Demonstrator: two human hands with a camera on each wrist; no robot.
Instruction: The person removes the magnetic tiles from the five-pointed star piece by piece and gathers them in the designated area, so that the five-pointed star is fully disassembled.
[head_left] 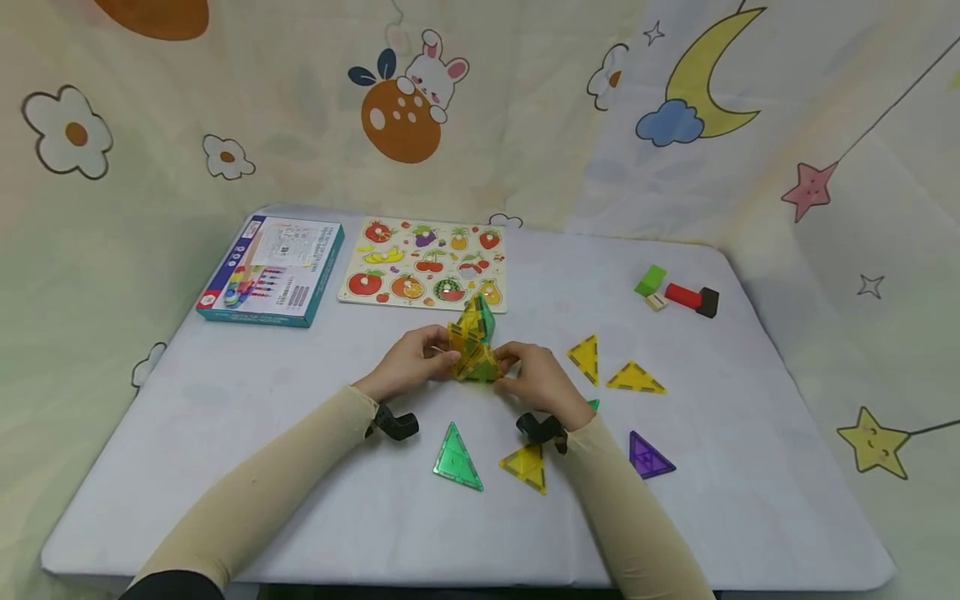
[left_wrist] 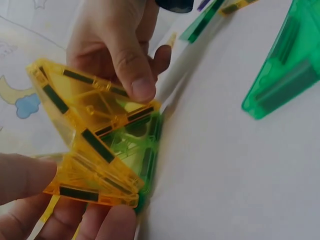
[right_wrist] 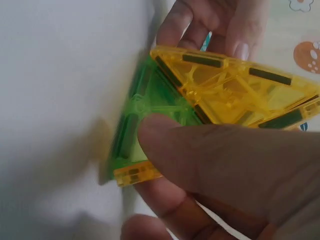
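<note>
Both hands hold a small structure of yellow and green triangular magnetic tiles (head_left: 471, 340) over the middle of the white table. My left hand (head_left: 411, 363) grips its left side; in the left wrist view its thumb and fingers (left_wrist: 25, 177) close around the yellow tiles. On the other side my right hand (head_left: 542, 380) pinches the structure low down. The right wrist view shows that thumb (right_wrist: 165, 135) pressed on a green tile (right_wrist: 145, 102), with fingers curled behind. Nearer me lie a loose green triangle (head_left: 456, 460) and a yellow triangle (head_left: 528, 468), the latter close by the right wrist.
To the right lie two yellow triangles (head_left: 587, 358) (head_left: 637, 379) and a purple triangle (head_left: 649, 457). A green tile (head_left: 594, 405) is mostly hidden by the right wrist. Behind are a flat box (head_left: 273, 271), a fruit picture board (head_left: 408, 271) and several small blocks (head_left: 682, 294).
</note>
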